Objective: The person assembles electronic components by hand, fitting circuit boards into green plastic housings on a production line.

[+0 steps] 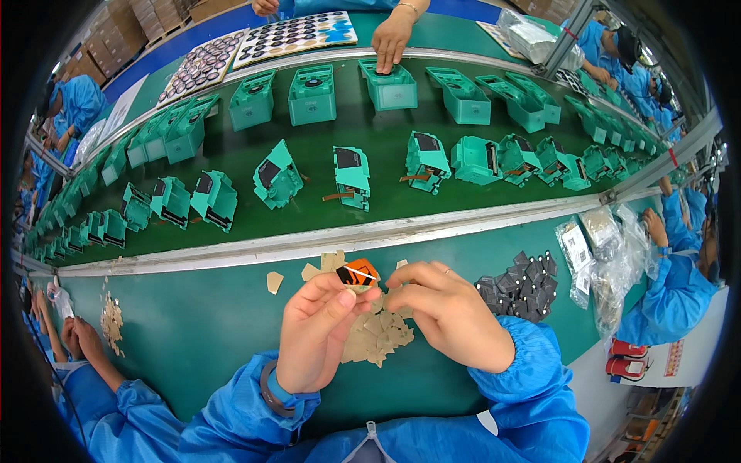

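My left hand (315, 328) pinches a small orange and black piece (360, 270) with a white strip across it, above the near table. Close to its right edge, my right hand (455, 316) has thumb and fingers curled together; whatever they hold, if anything, is hidden. Beneath both hands lies a loose pile of tan paper-like pieces (377, 337), with a few stray ones beyond it. To the right of my right hand is a heap of dark grey flat pieces (519, 284), some with a small white spot.
Beyond a metal rail (309, 234), a green conveyor belt (293, 216) carries rows of green plastic housings (351, 177). Clear plastic bags (606, 255) lie at the right. Across the belt, a co-worker's hand (392, 37) touches a housing. Another co-worker's hands (81, 337) are at the left.
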A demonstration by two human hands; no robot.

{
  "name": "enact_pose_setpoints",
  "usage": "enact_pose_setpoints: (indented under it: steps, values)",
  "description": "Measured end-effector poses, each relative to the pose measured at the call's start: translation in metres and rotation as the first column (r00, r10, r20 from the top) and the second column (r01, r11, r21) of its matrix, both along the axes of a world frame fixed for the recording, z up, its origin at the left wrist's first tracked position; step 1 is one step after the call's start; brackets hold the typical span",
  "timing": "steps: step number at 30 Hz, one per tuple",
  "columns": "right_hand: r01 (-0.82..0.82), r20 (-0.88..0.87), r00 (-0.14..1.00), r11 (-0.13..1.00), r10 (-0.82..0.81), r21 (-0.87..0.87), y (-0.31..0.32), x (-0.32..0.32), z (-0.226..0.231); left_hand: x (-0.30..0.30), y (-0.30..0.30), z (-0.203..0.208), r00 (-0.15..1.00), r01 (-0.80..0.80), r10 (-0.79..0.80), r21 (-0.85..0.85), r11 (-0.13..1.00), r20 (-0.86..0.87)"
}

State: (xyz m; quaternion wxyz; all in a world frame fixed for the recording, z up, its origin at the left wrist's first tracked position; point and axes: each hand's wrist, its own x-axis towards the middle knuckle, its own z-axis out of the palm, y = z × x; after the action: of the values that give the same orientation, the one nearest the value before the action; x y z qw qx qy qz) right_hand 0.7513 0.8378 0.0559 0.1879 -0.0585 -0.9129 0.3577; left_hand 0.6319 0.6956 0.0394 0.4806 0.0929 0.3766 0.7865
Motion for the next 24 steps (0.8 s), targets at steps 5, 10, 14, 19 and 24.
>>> enact_pose_setpoints:
  steps: [5,10,14,19,24]
  values:
    - [0.029,0.067,0.998,0.865,0.005,-0.502,-0.004,0.000,0.007,0.004,-0.001,-0.015,0.996,0.020,-0.026,0.079,0.997,0.083]
    - [-0.010,-0.165,0.973,0.679,-0.164,-0.734,-0.018,0.000,-0.011,0.023,0.005,-0.006,0.994,0.101,-0.101,-0.025,0.995,0.034]
    - [0.020,-0.100,0.991,0.836,-0.089,-0.549,0.002,0.006,0.005,0.022,0.008,-0.005,0.987,0.074,-0.080,-0.043,0.996,-0.142]
    - [0.074,0.025,0.997,0.992,-0.072,-0.106,0.013,0.014,0.024,0.010,0.011,0.006,0.719,0.037,-0.065,-0.055,0.998,-0.692]
    - [0.049,-0.087,0.995,0.997,-0.054,-0.061,0.011,0.017,0.020,0.007,0.013,0.004,0.626,0.113,-0.205,-0.172,0.979,-0.752]
